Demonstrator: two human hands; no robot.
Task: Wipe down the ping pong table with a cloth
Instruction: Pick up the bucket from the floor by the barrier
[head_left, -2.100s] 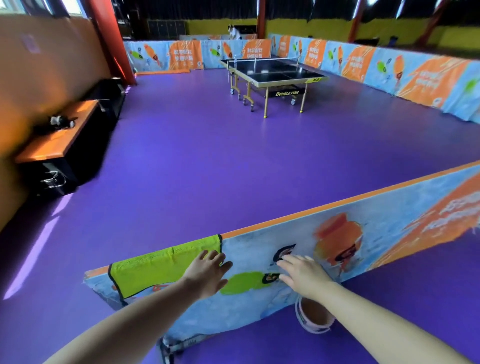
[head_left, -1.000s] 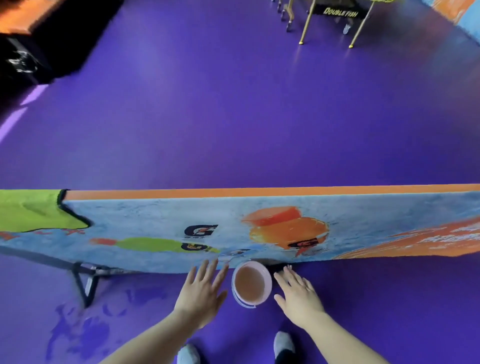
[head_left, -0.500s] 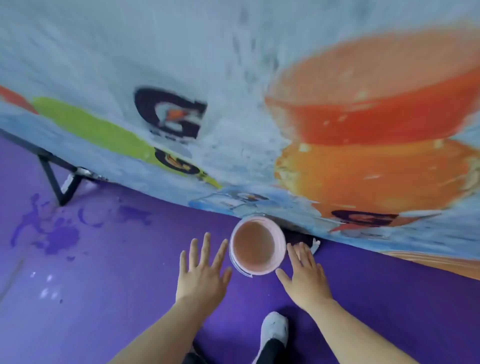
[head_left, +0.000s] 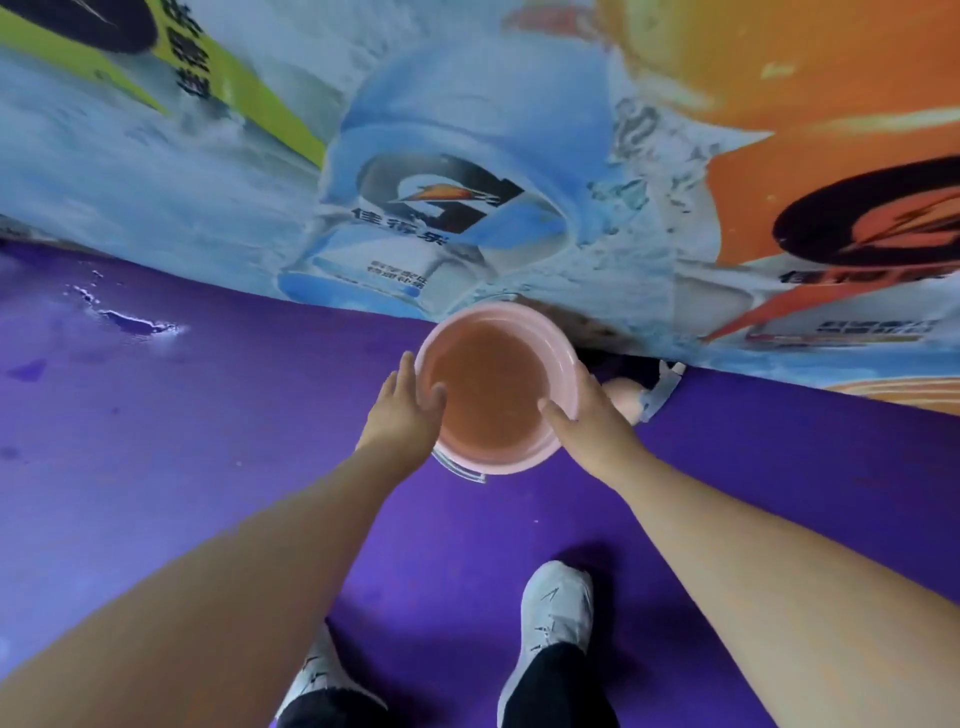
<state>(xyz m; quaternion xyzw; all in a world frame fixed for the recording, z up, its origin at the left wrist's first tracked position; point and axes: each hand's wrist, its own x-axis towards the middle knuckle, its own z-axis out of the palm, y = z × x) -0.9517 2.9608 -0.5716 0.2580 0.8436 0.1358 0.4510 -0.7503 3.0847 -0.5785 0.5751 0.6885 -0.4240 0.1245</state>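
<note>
Left grip (head_left: 402, 418) has hold of the near-left rim of a pink basin (head_left: 496, 313), thumb hooked inside over the edge and fingers down the outer wall. Right grip (head_left: 592, 423) does the same on the near-right rim, thumb inside and fingers wrapped round the outside. Both arms reach down bare from the person bending over it.

Murky, pinkish-brown water (head_left: 493, 384) lies in the basin, short of the rim. A thin metal handle (head_left: 460, 471) hangs against the basin's near side. The basin sits low over the purple floor (head_left: 208, 441), its far edge right against the bottom of a printed barrier (head_left: 467, 104) showing blue and orange drink bottles; whether it rests on the floor or is just clear of it I cannot tell. Where the cloth is I cannot tell from here.

Off to the left, a small wet patch (head_left: 130, 320) glistens on the floor. Two pale grey shoes, one (head_left: 558, 603) under the right arm and one (head_left: 317, 670) nearer the left, stand just behind the basin.
</note>
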